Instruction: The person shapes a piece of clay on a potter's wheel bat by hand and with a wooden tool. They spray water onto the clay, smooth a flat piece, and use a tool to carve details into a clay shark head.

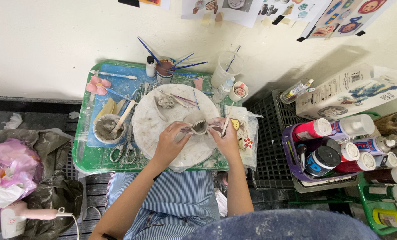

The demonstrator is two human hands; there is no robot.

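Observation:
A small grey clay piece (198,123) with an open mouth and jagged teeth stands on a round white turntable (154,129). My left hand (170,140) grips its left side, fingers wrapped against the clay. My right hand (226,138) presses on its right side and holds a thin wooden modelling tool (227,122) that points up and away. A lump of spare clay (165,102) and a few thin tools lie at the back of the turntable.
The turntable sits on a green tray (84,155) with a slip bowl (106,129), scissors (123,149), a cup of brushes (164,70) and a plastic cup (225,69). Paint bottles (336,146) fill baskets at right. A black bag (38,178) and pink hairdryer (21,215) lie left.

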